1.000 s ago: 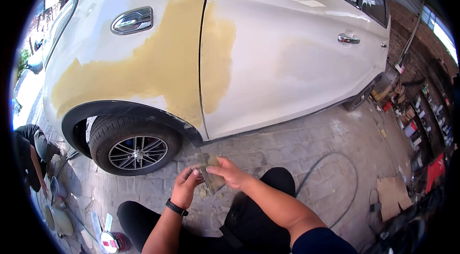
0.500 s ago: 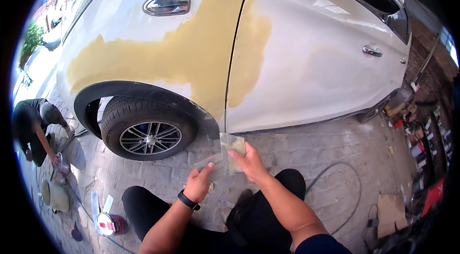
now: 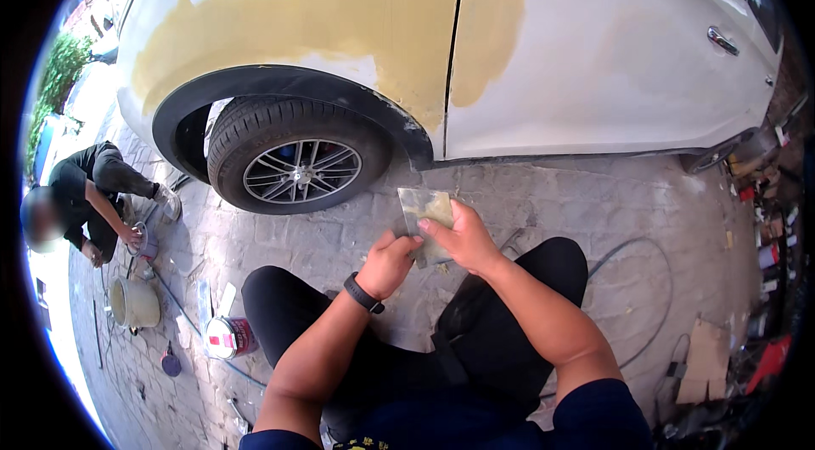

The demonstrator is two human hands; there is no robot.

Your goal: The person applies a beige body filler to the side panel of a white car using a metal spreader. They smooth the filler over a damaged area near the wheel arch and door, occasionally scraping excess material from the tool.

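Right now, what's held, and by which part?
The right hand grips a flat smeared plate by its right edge, thumb on its face. The left hand is at its lower-left edge; its hold cannot be told.

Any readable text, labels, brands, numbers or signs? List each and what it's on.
No wording to quote. By item:
Red-and-white tin: label print too small.
Front tyre: sidewall marks too blurred.
Wheel hub: emblem too small.
Navy shirt: yellow marks, cut off by the lower edge.
Red item at right: too blurred.
Flat plate in the right hand: no lettering I can make out.
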